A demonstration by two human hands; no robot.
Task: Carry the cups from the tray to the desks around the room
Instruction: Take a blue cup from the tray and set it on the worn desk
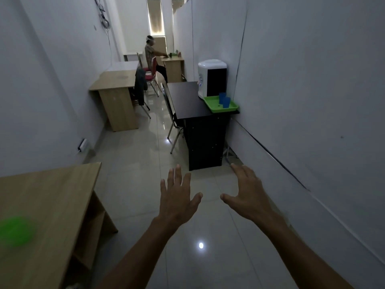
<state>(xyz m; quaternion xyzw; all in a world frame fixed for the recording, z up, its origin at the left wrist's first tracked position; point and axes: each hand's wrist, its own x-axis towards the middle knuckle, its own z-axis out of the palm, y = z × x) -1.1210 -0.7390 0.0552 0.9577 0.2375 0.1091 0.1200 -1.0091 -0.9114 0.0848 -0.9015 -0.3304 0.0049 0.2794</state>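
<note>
My left hand (177, 197) and right hand (246, 191) are both held out over the tiled floor (145, 205), fingers spread, holding nothing. Far ahead on the right, two blue cups (224, 100) stand close together in a green tray (216, 108) on the near right corner of a black desk (185, 101), just beside a white water dispenser (210, 78). A wooden desk (48, 201) sits near left.

A bare tiled floor (141, 184) runs open between the wooden desk (48, 205) at the left and the black desk (187, 99) against the right wall. A chair (173, 122) at the black desk's left edge narrows the aisle, and a water dispenser (210, 78) crowds the green tray (210, 104) at its near right corner.
</note>
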